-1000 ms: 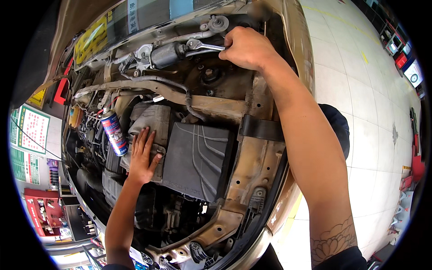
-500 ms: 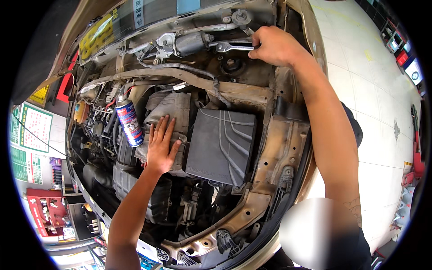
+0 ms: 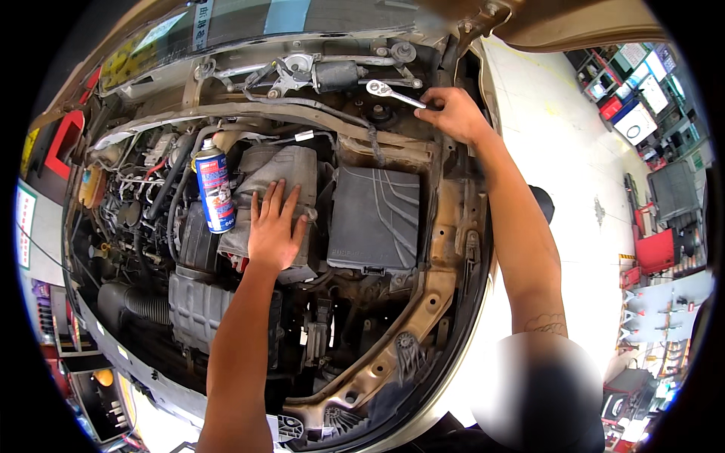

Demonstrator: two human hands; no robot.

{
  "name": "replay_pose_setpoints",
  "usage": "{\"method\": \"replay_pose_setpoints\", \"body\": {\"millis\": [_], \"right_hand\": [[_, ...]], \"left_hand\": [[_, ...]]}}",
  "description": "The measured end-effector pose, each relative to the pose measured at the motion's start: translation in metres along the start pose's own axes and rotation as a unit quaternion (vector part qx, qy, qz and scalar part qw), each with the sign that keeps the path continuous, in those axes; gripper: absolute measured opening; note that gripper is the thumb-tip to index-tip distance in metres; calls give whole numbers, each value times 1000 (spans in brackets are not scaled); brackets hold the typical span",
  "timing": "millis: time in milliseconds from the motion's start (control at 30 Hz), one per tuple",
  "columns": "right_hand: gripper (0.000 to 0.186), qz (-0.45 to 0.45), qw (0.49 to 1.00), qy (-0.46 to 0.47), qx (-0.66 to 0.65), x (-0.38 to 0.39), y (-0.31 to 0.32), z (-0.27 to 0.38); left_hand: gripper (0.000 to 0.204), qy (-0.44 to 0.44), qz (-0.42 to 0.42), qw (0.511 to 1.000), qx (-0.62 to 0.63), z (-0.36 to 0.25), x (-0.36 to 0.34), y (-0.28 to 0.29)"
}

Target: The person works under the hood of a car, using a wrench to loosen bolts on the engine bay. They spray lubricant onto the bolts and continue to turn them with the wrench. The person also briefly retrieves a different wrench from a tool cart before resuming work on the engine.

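Ratchet (image 3: 404,98) is top centre, running from its round head down-right into the right hand (image 3: 455,115). That hand pinches the handle end between thumb and curled fingers. Can't tell if the head is seated on anything.

Left hand (image 3: 276,234): palm down, fingers spread on the grey cover (image 3: 283,170), mid-frame, hiding part of it.

Around the ratchet it's tight: wiper motor (image 3: 336,75) just left of the head, linkage pivot (image 3: 403,52) above, strut mount (image 3: 380,113) right below. Gold crossbar (image 3: 302,115) runs across between that bay and the engine side, with a ribbed loom (image 3: 325,104) along it.

Blue spray can (image 3: 215,192) sits slightly tilted, left of centre, just beside the left hand. Can't tell what its base rests on.

Fuse box (image 3: 374,219) is right of the cover, lid on. Left forearm crosses over the air box (image 3: 198,306), lower left of centre; ribbed hose (image 3: 147,306) joins it from the left. Right forearm passes over the right fender edge, hiding a stretch of it. Blurred patch lower right covers the upper arm.

Far right: red cabinet (image 3: 654,253) and tool board (image 3: 664,298) on the shop side, well apart from the car.
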State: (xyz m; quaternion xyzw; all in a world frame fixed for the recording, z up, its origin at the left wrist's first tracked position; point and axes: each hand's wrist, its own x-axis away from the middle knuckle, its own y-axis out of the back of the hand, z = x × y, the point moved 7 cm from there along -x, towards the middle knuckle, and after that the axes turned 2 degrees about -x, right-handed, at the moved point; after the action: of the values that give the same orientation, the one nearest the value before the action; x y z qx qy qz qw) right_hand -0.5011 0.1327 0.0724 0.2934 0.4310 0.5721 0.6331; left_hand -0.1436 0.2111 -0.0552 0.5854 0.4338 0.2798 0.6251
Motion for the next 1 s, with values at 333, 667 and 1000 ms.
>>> {"method": "replay_pose_setpoints", "body": {"millis": [333,667,1000], "right_hand": [[32,8,966,-260,-10,6,-20,-34],[33,54,919,-370,-129,-10,-52,-56],[32,83,960,-266,38,-22,-70,-26]], "left_hand": [[54,14,-47,998,42,7,3,-1],[56,18,-57,995,77,12,-1,-2],[54,31,-62,993,92,13,1,0]]}}
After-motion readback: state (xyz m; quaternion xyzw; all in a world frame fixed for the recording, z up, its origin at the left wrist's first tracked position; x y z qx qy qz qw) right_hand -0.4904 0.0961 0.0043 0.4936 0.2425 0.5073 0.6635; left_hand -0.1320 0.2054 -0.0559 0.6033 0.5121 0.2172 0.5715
